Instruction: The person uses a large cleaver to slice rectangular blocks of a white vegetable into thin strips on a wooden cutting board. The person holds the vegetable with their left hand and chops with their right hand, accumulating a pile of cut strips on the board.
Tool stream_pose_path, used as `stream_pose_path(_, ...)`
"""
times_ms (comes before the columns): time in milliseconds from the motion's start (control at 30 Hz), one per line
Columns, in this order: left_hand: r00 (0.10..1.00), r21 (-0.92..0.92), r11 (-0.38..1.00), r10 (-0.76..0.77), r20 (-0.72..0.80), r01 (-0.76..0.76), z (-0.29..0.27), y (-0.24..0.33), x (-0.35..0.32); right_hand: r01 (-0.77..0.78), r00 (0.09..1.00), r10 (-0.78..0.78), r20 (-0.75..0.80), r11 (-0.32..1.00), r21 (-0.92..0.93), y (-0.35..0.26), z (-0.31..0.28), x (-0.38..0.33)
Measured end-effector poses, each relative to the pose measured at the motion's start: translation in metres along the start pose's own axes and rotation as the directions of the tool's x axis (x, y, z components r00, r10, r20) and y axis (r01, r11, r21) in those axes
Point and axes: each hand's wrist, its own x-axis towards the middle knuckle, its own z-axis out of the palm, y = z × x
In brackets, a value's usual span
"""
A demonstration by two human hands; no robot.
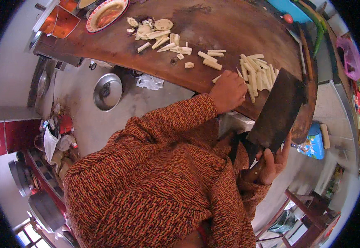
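My right hand (273,163) grips the handle of a wide, dark-bladed cleaver (279,109), held at the near right edge of the wooden table (246,31). Closed fingers of my left hand (230,91) rest at the table's near edge; what lies under them is hidden. A pale vegetable stick (216,78) shows just beyond its knuckles. Right of this hand, beside the blade, lies a pile of pale cut sticks (254,70). Loose sticks (209,62) are scattered to its left, and farther off is a heap of larger pieces and slices (153,31).
At the far left stand a red-rimmed bowl (89,20) and an orange bucket (60,22). A blue basin (289,9) and a long green vegetable (319,35) are at the far right. Below, a metal basin (114,101) and a clear plastic bag (150,82) lie on the floor.
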Motion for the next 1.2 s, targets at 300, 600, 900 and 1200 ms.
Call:
stream_pose_path(300, 0.991, -0.038, 0.995, 0.093, -0.094, -0.097, 0.007, -0.014, -0.012, 0.012, 0.999, -0.013, -0.04, 0.999, -0.034, -0.003, 0.001, 0.002)
stream_pose_path(600, 0.916, 0.01, 0.996, -0.079, -0.393, 0.09, -0.055, -0.063, -0.016, 0.001, 0.992, -0.012, -0.122, 0.996, -0.09, -0.006, 0.005, -0.001)
stream_pose_path(900, 0.879, 0.16, 0.928, -0.249, -0.407, 0.337, -0.081, -0.089, -0.022, 0.044, 0.99, -0.049, -0.133, 0.998, -0.038, -0.009, 0.002, 0.001)
stream_pose_path(1200, 0.981, 0.001, 0.984, 0.176, -0.087, -0.177, -0.011, -0.004, 0.021, 0.073, 0.984, -0.074, -0.162, 0.997, -0.013, -0.013, -0.007, -0.003)
